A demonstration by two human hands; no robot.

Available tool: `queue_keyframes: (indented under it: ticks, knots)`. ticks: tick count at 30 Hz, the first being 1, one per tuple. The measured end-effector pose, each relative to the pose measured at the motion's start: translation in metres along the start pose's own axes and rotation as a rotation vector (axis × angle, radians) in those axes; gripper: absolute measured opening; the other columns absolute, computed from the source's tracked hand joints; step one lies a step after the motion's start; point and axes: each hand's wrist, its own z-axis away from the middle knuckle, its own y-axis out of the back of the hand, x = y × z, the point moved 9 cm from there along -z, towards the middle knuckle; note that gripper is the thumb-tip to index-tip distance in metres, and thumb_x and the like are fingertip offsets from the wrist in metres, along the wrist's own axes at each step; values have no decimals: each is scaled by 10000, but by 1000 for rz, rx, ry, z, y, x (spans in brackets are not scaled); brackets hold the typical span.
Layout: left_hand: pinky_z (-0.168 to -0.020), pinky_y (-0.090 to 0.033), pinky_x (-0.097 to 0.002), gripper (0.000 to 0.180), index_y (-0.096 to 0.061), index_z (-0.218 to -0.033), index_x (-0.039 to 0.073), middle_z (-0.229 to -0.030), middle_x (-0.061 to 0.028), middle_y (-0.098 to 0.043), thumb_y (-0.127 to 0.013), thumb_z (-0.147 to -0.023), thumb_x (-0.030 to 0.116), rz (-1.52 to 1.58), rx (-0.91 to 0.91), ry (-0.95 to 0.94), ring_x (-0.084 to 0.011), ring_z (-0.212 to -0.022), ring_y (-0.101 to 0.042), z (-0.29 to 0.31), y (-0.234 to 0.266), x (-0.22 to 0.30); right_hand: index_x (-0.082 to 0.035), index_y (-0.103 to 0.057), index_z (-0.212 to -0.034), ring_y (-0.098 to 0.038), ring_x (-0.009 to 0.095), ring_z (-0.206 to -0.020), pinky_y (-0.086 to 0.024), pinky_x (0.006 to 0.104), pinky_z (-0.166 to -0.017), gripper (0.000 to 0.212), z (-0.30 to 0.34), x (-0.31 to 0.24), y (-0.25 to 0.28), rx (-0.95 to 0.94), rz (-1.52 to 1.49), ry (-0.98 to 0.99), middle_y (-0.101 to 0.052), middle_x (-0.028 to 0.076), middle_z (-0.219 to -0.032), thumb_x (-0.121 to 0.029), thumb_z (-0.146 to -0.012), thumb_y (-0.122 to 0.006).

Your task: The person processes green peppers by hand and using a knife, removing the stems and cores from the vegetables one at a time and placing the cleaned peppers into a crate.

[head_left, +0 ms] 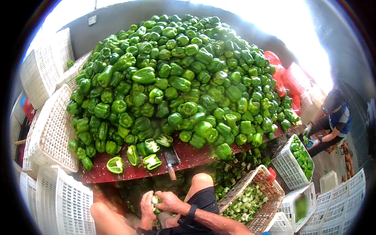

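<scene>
Low in front of me, between my knees, my left hand and my right hand are closed together around a cut green bell pepper. Only a small pale part of it shows between the fingers. Beyond them, a cleaver with a wooden handle lies at the red table's near edge, its handle sticking out over the rim. Left of the blade lie several halved peppers, among them a pepper half with its pale inside up. Behind these rises a large heap of whole green bell peppers.
At my right a worn crate holds pale pepper cores and scraps. Farther right stands a white crate of green peppers, near a bending co-worker in gloves. White crates line my left side. Red bags lie behind the heap.
</scene>
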Motion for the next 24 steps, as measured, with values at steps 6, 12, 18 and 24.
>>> queue_keyframes:
  ticks: [6, 12, 18, 24]
  knots:
    - [-713, -548, -372, 351, -623, -1054, 82, -963, -60, -646, -563, -967, 417, 281, 0, 489, -193, -846, -637, 29, -13, -3, -17, -482, -1084, -622, 407, -781, -521, 483, -628, 395, 18, -43, 14, 31, 110, 334, -567, 195, -890, -201, -787, -667]
    - [-750, -553, -361, 443, -613, -1095, 63, -1022, -100, -639, -542, -968, 482, 301, -15, 495, -211, -884, -644, 34, -13, -13, 45, -486, -1048, -616, 373, -645, -519, 446, -534, 371, 18, -38, -15, 82, 212, 376, -564, 184, -786, -110, -740, -625]
    - [-838, -514, -358, 445, -632, -1111, 47, -1054, -57, -636, -549, -979, 464, 268, -23, 387, -171, -946, -607, 30, -8, -1, 44, -541, -997, -634, 307, -680, -509, 397, -499, 314, 8, -41, -20, 233, 343, 327, -580, 158, -799, -106, -731, -611]
    - [-970, -444, -313, 431, -653, -1173, 10, -1143, -43, -649, -598, -977, 390, 53, -248, 217, -146, -1055, -583, 16, 0, -8, -71, -607, -933, -628, 347, -684, -533, 427, -582, 181, 10, -47, 3, 204, 199, 368, -622, 115, -785, -138, -765, -594]
